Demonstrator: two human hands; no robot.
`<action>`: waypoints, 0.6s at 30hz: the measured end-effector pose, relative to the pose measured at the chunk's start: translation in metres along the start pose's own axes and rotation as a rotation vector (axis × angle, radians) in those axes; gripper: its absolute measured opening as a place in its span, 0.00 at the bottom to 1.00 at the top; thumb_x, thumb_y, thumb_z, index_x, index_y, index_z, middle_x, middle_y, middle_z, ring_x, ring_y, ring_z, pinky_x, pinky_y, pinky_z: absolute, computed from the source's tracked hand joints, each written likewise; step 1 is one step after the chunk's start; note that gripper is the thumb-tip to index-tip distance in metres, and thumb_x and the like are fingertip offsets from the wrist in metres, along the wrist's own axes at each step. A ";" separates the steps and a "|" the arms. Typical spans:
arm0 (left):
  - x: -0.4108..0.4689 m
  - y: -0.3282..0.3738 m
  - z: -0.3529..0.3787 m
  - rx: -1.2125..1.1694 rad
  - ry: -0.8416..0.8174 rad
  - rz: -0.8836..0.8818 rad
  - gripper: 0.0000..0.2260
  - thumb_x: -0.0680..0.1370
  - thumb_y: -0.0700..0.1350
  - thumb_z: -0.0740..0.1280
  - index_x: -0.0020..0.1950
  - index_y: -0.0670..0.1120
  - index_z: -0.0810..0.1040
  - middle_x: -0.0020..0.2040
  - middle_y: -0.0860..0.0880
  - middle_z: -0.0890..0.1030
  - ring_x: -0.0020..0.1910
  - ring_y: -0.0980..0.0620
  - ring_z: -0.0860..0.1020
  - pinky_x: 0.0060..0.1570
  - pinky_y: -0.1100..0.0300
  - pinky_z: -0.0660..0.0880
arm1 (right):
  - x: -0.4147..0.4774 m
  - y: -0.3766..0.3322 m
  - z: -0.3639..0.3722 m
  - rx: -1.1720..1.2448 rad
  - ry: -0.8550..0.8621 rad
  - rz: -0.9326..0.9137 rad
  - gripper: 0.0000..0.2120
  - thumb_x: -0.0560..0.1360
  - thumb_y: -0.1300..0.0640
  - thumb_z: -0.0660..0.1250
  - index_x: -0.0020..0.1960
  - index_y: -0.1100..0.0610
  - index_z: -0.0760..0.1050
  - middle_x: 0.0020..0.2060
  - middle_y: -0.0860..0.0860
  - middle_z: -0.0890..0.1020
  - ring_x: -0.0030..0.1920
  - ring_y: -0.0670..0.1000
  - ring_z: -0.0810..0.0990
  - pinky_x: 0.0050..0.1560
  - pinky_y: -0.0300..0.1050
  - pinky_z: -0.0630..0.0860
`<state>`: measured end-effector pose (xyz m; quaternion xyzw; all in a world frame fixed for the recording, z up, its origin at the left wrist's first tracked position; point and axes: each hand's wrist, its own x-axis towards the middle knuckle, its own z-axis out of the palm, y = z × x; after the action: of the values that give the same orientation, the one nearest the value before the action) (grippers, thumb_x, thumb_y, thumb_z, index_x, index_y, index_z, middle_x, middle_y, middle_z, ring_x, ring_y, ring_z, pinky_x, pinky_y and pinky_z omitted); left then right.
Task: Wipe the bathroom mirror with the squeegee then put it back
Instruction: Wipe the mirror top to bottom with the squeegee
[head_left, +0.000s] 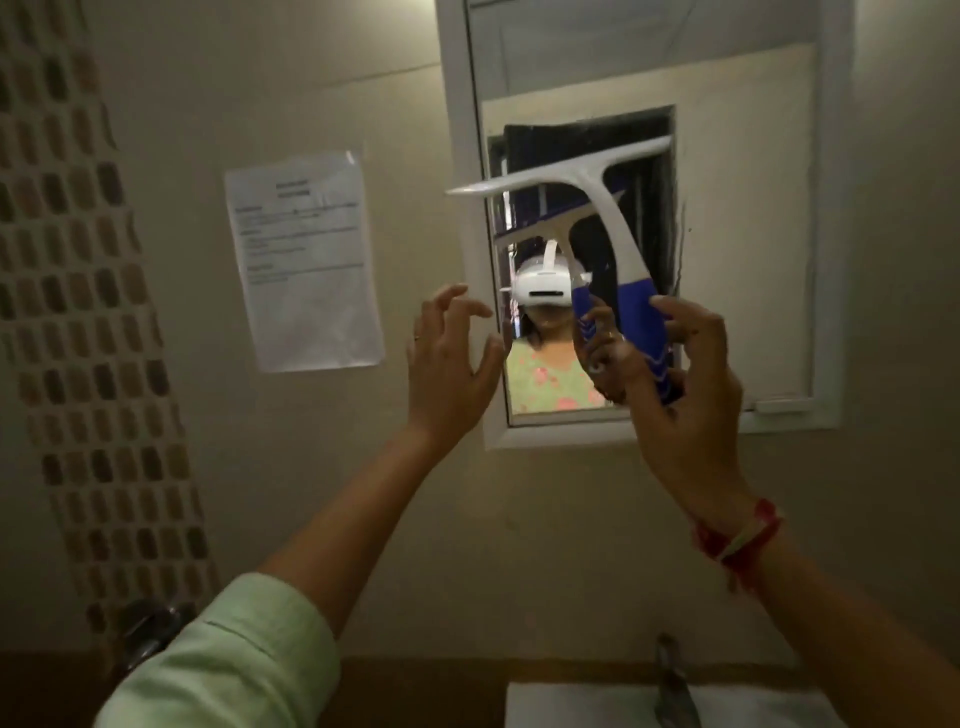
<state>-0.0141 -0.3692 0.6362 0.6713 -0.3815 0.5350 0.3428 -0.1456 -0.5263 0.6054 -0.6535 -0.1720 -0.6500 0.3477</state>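
1. Right hand: fingers curled round the blue grip of the squeegee, held up in front of the mirror.
2. Squeegee: white blade uppermost and tilted, its right end higher; whether it touches the glass cannot be told.
3. Left hand: empty, fingers spread and lightly bent, raised beside the mirror's left frame.
4. Paper notice: on the wall left of the mirror.
5. Basin and tap: near, below the mirror.

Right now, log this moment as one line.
right hand grips squeegee handle | blade up at mirror, contact unclear | left hand raised, empty
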 end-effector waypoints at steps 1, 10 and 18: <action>0.011 0.004 0.005 0.002 0.011 0.013 0.14 0.75 0.51 0.59 0.56 0.45 0.71 0.60 0.43 0.72 0.60 0.49 0.69 0.55 0.51 0.68 | 0.007 0.003 -0.008 -0.009 0.012 -0.002 0.17 0.75 0.56 0.63 0.62 0.54 0.63 0.54 0.52 0.72 0.45 0.39 0.77 0.37 0.28 0.74; 0.076 0.000 0.031 0.222 0.126 0.038 0.22 0.75 0.55 0.55 0.64 0.44 0.66 0.64 0.40 0.71 0.66 0.42 0.65 0.60 0.44 0.64 | 0.073 0.028 -0.028 -0.057 -0.048 -0.012 0.19 0.74 0.53 0.62 0.63 0.49 0.61 0.56 0.53 0.74 0.44 0.53 0.81 0.38 0.53 0.81; 0.112 -0.027 0.047 0.326 0.007 0.119 0.26 0.76 0.52 0.52 0.72 0.45 0.56 0.72 0.42 0.62 0.73 0.43 0.54 0.68 0.38 0.51 | 0.130 0.018 0.010 -0.258 0.033 -0.156 0.21 0.77 0.61 0.61 0.69 0.57 0.61 0.59 0.55 0.73 0.52 0.47 0.75 0.46 0.29 0.73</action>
<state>0.0459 -0.4134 0.7355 0.6924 -0.3274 0.6116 0.1984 -0.1136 -0.5621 0.7284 -0.6667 -0.1318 -0.7023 0.2119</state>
